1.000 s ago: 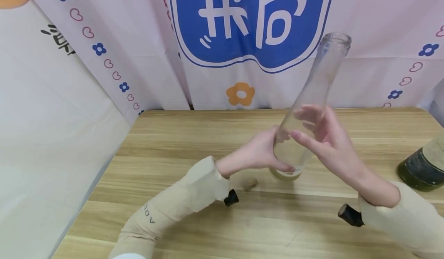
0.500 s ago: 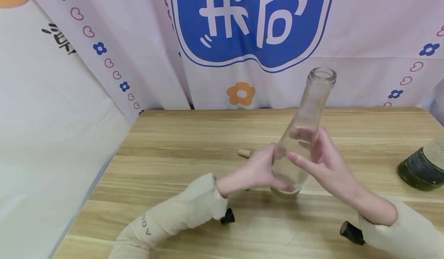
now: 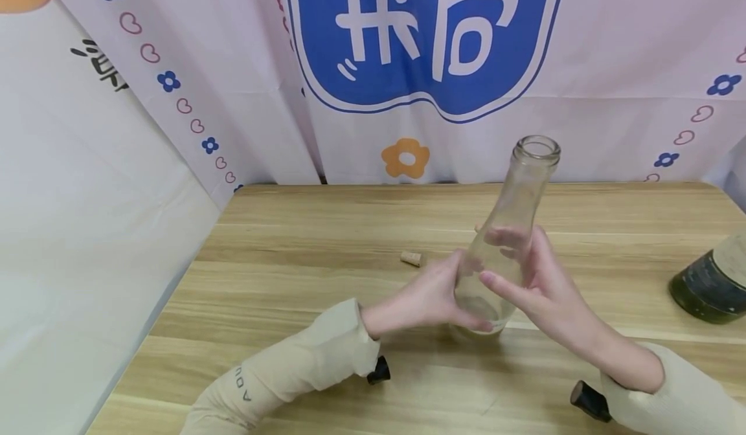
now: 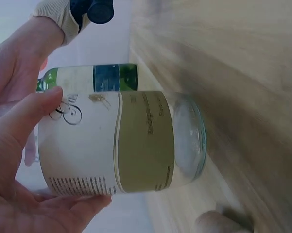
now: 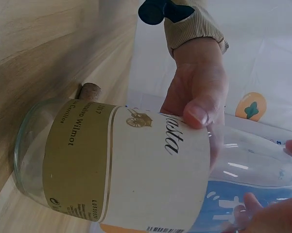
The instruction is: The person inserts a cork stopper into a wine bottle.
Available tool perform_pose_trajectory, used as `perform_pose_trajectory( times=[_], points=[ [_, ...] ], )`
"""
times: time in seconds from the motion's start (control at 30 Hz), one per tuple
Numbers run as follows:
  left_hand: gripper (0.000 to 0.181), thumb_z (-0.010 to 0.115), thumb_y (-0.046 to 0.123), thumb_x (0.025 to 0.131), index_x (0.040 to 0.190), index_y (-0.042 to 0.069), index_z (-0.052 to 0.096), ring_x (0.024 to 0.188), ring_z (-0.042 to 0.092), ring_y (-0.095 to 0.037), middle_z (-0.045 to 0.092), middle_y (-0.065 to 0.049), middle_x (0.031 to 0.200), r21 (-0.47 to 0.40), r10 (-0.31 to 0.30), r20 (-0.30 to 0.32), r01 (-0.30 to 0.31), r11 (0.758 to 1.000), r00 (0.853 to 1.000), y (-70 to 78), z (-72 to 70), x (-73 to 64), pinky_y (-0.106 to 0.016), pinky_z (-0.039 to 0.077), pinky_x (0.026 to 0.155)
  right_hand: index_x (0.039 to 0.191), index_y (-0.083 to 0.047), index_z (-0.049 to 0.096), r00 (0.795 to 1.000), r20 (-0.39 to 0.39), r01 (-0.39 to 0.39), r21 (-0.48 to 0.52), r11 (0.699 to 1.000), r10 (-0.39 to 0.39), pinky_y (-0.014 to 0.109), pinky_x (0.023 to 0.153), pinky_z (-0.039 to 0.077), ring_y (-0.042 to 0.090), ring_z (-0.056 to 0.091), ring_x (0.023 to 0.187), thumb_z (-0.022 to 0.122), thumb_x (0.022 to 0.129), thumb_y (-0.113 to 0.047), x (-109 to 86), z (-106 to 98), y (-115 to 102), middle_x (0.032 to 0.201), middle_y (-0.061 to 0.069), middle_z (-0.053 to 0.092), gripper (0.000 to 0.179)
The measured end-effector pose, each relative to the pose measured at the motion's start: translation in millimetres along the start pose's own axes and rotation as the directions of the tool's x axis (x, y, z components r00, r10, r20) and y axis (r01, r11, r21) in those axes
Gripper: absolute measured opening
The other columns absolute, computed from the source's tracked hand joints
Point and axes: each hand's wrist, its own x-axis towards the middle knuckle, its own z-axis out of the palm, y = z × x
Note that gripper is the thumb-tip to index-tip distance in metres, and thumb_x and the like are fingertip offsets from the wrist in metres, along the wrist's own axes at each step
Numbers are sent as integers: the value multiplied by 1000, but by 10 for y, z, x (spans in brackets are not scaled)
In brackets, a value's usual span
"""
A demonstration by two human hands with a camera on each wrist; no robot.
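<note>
Wooden tabletop (image 3: 280, 260); tilted clear bottle (image 3: 495, 260) between fingers (image 3: 541, 248)

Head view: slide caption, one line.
Left hand and right hand grip a clear glass bottle at a wooden table, cork nearby.

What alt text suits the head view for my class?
A person's left hand and right hand grip a tilted, open, clear glass bottle at a wooden table. A cork lies to its left; a green bottle is cut off by the right edge.
</note>
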Motion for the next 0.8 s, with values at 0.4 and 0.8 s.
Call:
perform_pose_trajectory(
  times=[0.4, 0.8],
  points=[
    [68, 79, 30, 70, 126, 9, 48, 116, 48, -10, 54, 0, 124, 299, 61, 237, -133, 945, 970, -196, -239, -9, -21, 36, 99, 125, -4, 32, 998, 22, 66, -108, 992, -64, 17, 97, 33, 9, 43, 114, 58, 75, 18, 9, 9, 10, 120, 3, 44, 60],
    [34, 78, 32, 71, 89, 10, 61, 66, 48, -3, 57, 3, 87, 557, -71, 185, -45, 830, 980, -446, -197, -200, -14, 44, 61, 127, 3, 28, 998, 27, 54, -111, 992, -51, 16, 98, 32, 8, 43, 115, 58, 76, 16, -3, 3, 10, 121, 14, 45, 60]
  ],
)
